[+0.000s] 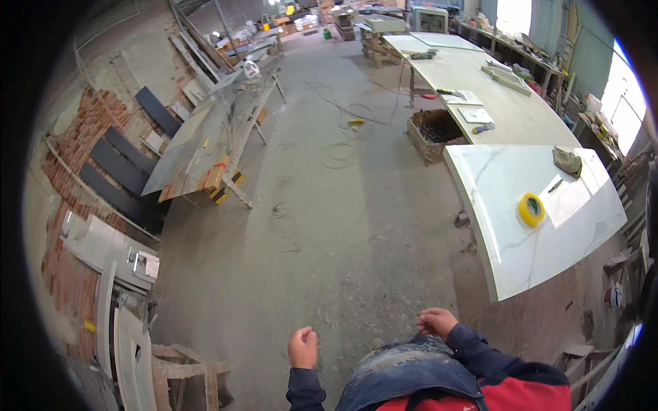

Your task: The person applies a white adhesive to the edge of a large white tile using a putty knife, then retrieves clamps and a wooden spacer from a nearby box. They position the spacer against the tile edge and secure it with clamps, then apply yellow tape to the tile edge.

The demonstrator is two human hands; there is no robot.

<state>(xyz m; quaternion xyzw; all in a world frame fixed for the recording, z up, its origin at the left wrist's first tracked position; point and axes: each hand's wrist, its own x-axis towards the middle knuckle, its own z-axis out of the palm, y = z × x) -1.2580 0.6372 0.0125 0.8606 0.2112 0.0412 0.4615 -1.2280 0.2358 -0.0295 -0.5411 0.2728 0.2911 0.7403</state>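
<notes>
My left hand (pixel 302 347) is held out over the floor in front of my body, its fingers curled in, with nothing showing in it. Close to my dusty dark apron (pixel 411 366), my right hand (pixel 437 322) has its fingers bent together, and no object shows there either. Neither hand touches a worktop. Nearest to my right hand is a glossy white marble-patterned slab (pixel 510 253). On that slab lie a roll of yellow tape (pixel 530 209), a small dark slim tool (pixel 556 185) and an olive cloth-like item (pixel 567 162).
Beyond the slab a long pale worktop (pixel 507 103) carries a tray-like frame (pixel 506 80) and hand tools. At left stands a long table (pixel 205 137) with tape-covered cardboard. Loose cable (pixel 339 154) lies on the floor. Wooden stands (pixel 192 373) are at lower left.
</notes>
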